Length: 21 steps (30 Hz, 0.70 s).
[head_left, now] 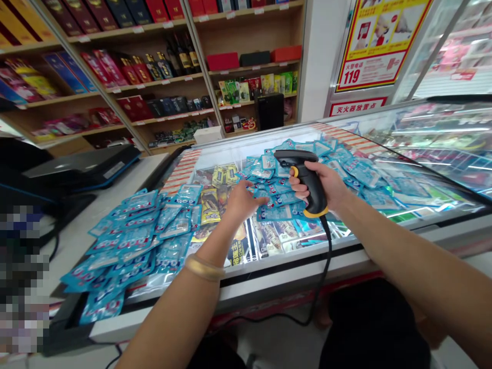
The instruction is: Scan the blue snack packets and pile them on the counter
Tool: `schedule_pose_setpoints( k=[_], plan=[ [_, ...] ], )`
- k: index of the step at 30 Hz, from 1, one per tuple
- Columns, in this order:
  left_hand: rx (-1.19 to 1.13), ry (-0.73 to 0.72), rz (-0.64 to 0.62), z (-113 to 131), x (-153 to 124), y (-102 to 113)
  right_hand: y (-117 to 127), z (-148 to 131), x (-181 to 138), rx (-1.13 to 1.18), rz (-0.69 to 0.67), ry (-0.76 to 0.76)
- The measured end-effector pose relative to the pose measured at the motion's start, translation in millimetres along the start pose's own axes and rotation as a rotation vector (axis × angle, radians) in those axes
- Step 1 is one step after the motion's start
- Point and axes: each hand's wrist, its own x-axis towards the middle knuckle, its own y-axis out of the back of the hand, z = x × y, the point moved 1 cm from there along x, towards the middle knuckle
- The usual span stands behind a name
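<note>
My right hand (325, 187) grips a black barcode scanner with yellow trim (307, 179), its head pointing left over the freezer's glass lid (292, 241). My left hand (242, 201) reaches forward with its fingers on a blue packet (273, 211) at the near edge of a heap of blue packets (330, 164) on the glass. A gold bangle (203, 267) sits on my left wrist. The scanner's black cable (326, 271) hangs down over the freezer's front edge.
A second spread of blue packets (126, 241) lies at the left on the lid and white counter (96, 205). A dark laptop (84, 166) rests further left. Shelves of boxes and bottles (154, 66) stand behind. Another glass freezer (442, 143) is at the right.
</note>
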Motion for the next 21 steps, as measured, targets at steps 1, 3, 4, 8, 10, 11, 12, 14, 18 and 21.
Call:
schedule_pose_setpoints(
  k=[1, 3, 4, 8, 10, 11, 12, 14, 18, 21],
  plan=[
    [-0.117, 0.068, -0.029, -1.9, 1.2, 2.8, -0.4, 0.5, -0.4, 0.004, 0.0, -0.007],
    [-0.361, 0.196, -0.143, -6.0, 3.2, 8.9, -1.1, 1.4, -1.0, 0.017, 0.005, -0.014],
    [-0.461, 0.241, -0.208, -7.8, 3.9, 12.5, -1.3, 1.9, -1.2, 0.022, 0.008, -0.017],
    [-0.649, 0.291, -0.353, -12.2, 5.7, 30.8, -1.6, 4.5, -1.2, 0.009, 0.011, -0.027],
    [-0.681, 0.284, -0.372, -12.1, 6.0, 39.4, -1.5, 6.1, -1.4, -0.007, 0.004, -0.027],
    [-0.702, 0.276, -0.371, -11.6, 6.0, 42.6, -1.5, 6.8, -1.6, -0.014, 0.0, -0.025],
    [-0.727, 0.267, -0.357, -10.7, 6.1, 44.7, -1.4, 7.4, -1.9, -0.019, -0.004, -0.022],
    [-0.78, 0.245, -0.287, -8.9, 6.8, 44.8, -1.3, 8.2, -2.7, -0.022, -0.011, -0.013],
    [-0.786, 0.147, 0.004, -7.8, 9.4, 31.1, -1.2, 9.2, -3.7, -0.021, -0.027, -0.013],
    [-0.736, 0.02, 0.124, -8.3, 9.8, 19.6, -1.6, 10.8, -3.5, -0.04, -0.057, -0.046]
  ],
)
